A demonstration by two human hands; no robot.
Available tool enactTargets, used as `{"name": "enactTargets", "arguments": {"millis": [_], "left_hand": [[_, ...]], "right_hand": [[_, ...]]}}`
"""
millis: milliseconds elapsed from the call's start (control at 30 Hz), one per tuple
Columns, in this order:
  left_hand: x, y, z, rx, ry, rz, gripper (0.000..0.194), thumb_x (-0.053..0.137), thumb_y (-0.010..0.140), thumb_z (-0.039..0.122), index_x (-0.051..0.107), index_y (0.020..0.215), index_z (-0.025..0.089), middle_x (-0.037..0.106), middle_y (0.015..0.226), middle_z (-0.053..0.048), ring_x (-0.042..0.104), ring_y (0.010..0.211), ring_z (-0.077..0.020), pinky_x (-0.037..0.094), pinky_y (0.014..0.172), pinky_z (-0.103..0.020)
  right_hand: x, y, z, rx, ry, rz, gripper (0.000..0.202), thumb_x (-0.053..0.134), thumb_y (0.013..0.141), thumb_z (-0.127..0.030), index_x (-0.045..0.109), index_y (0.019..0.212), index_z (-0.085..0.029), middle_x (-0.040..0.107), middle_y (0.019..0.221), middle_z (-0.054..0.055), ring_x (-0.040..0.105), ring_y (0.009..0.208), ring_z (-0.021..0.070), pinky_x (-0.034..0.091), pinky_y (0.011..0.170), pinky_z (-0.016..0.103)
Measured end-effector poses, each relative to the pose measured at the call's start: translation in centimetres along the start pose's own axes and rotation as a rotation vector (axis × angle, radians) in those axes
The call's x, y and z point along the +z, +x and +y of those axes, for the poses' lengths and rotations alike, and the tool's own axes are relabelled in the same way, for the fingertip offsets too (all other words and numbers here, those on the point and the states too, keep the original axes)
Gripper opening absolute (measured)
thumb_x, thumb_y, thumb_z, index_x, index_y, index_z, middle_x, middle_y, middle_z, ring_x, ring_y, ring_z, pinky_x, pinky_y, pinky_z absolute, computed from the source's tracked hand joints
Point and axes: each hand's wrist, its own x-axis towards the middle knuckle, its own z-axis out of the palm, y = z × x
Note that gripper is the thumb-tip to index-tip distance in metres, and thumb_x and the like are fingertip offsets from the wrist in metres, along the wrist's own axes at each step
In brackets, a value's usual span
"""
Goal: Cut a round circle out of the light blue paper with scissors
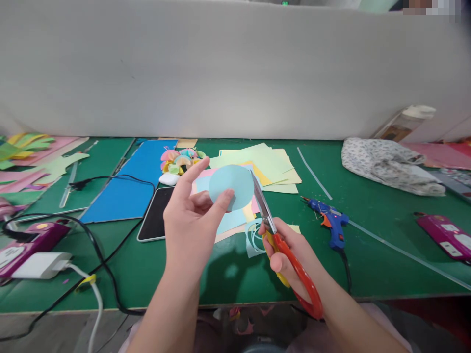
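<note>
Left hand (195,211): thumb and fingers pinched on smooth round light-blue paper disc (239,184), index raised. Right hand (285,245): fingers curled through red-and-yellow plastic handles of metal-bladed scissors (265,206), blades at disc's right rim. Disc held above green tabletop (235,274), between front and back edges, near mid-width.

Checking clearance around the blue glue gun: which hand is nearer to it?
Right. The right hand, with the scissors, is left of the glue gun, not touching it. The left hand, with the pale blue disc, is farther left, beyond the scissors.
</note>
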Motion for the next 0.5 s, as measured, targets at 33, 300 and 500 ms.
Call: {"name": "enactTargets", "arguments": {"millis": [33,300,500], "left_hand": [[-0.03,0.03,-0.03,0.003,0.001,0.000,0.058,0.086,0.070,0.027,0.072,0.126,0.027,0.066,0.063,0.005,0.061,0.054,-0.0110,0.059,0.055,-0.024],[-0.20,0.13,0.28,-0.020,-0.021,-0.010,0.059,0.085,0.074,0.027,0.069,0.130,0.026,0.066,0.063,0.007,0.064,0.056,-0.0133,0.064,0.064,-0.029],[-0.43,0.33,0.21,-0.013,-0.003,-0.002,0.054,0.084,0.075,0.028,0.071,0.127,0.030,0.070,0.077,0.005,0.059,0.054,-0.0101,0.062,0.064,-0.029]], "right_hand": [[-0.01,0.00,0.01,-0.002,-0.007,0.002,0.087,0.073,0.044,-0.095,0.061,0.093,-0.025,0.035,0.064,-0.008,0.026,0.060,0.0129,0.026,0.055,0.027],[0.18,0.06,-0.16,0.040,0.023,-0.009,0.088,0.075,0.041,-0.094,0.059,0.092,-0.025,0.032,0.058,-0.011,0.024,0.055,0.0106,0.024,0.051,0.025],[0.10,0.05,-0.01,-0.001,-0.025,-0.010,0.086,0.072,0.045,-0.095,0.058,0.091,-0.024,0.030,0.056,-0.012,0.021,0.055,0.0109,0.021,0.051,0.025]]}}
